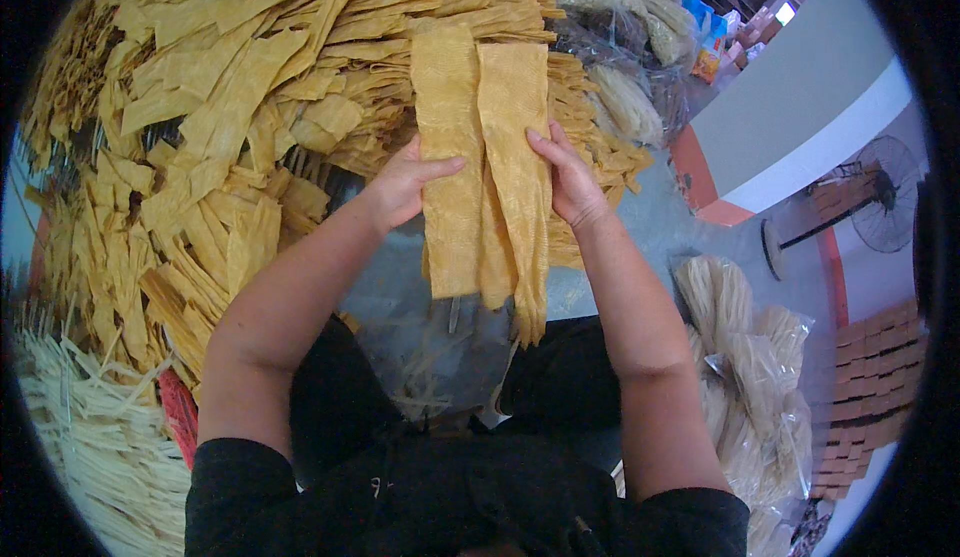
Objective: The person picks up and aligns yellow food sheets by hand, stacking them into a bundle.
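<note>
Several long, flat yellow strips that look like dried tofu skin hang upright between my hands. My left hand (pixel 409 182) grips the left strip (pixel 450 234) by its outer edge, thumb across the front. On the other side, my right hand (pixel 571 178) pinches the right strip (pixel 517 99), with its thumb on the face. A narrower strip (pixel 495 257) shows between these two and is partly covered. Behind the held strips spreads a large heap of similar yellow strips (pixel 232 122), some neatly layered and others loose.
Pale dried strips (pixel 97 444) lie at lower left beside a red object (pixel 178 418). Plastic-bagged pale bundles (pixel 742 362) stand at right, with more bundles (pixel 622 2) at the top. A pedestal fan (pixel 877 193), a wall column (pixel 795 99) and stacked bricks (pixel 874 377) are farther right.
</note>
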`<action>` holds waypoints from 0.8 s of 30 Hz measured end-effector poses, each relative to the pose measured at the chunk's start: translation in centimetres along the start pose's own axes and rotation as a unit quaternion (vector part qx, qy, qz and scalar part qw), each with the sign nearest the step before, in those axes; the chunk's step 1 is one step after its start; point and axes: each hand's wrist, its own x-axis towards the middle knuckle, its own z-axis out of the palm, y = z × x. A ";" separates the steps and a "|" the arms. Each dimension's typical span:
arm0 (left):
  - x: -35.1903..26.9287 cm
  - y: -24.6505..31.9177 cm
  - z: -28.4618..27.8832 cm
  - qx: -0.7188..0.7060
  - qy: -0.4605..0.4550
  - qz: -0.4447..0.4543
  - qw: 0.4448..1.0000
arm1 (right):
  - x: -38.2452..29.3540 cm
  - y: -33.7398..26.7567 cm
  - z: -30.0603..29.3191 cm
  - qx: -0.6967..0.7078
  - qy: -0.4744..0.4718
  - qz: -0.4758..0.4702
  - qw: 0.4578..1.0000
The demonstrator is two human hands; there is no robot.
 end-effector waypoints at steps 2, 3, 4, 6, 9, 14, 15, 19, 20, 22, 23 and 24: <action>-0.1 0.2 -0.1 -0.004 -0.008 -0.010 1.000 | -0.1 -0.1 0.4 -0.013 0.002 -0.003 1.000; -0.3 0.3 0.1 -0.001 -0.005 -0.010 1.000 | -0.2 0.0 0.6 -0.016 0.000 -0.006 1.000; -0.5 0.4 0.3 0.002 -0.003 -0.010 1.000 | -0.3 0.1 0.7 -0.018 -0.002 -0.009 1.000; -0.5 1.3 0.4 0.017 0.056 -0.027 0.998 | -0.2 -0.1 0.5 -0.030 0.036 -0.055 0.997; -0.3 3.0 -0.7 0.162 0.121 -0.029 0.979 | 0.7 -2.0 -1.7 -0.041 0.081 -0.156 0.984; -0.4 3.6 -4.0 0.696 0.150 0.307 0.632 | 0.3 -4.4 -6.1 -0.012 0.133 -0.213 0.968; -0.7 3.6 -3.1 0.710 0.144 0.322 0.609 | 0.2 -4.4 -6.3 0.045 0.111 -0.156 0.980; -1.7 3.3 -0.8 0.704 0.061 0.343 0.619 | -0.7 -3.4 -4.2 0.124 0.094 0.022 0.988; -1.7 3.3 -0.3 0.705 0.034 0.335 0.625 | -0.7 -3.2 -3.2 0.100 0.086 0.047 0.990; -2.4 4.0 0.8 0.722 -0.011 0.316 0.616 | -0.7 -3.5 -2.6 0.060 0.076 0.072 0.993; -2.4 4.0 0.7 0.732 -0.004 0.314 0.604 | -0.7 -4.0 -2.8 0.047 0.074 0.073 0.993; -2.4 4.0 0.3 0.744 0.006 0.311 0.591 | -0.6 -4.4 -2.9 0.034 0.070 0.073 0.994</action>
